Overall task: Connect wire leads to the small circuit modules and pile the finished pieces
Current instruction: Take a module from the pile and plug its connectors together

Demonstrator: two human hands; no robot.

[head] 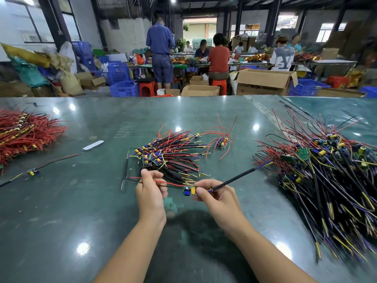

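Head view: left grip (151, 190) pinches red wire (169, 183); right grip (216, 196) pinches circuit module (189, 190); cardboard box (265, 81), contents hidden.

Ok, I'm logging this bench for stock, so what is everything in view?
module: one, blue and yellow parts, held between both hands
red lead: one, red, pinched in left hand, runs to module
black lead: one, black, runs up and right from right hand
middle pile: one, black and red wires, past the hands
right pile: one, large, black, red, yellow, table right
red pile: one, red, table far left
loose module: one, wired, table left
white strip: one, white, left of middle pile
table: one, green
left hand: one
right hand: one
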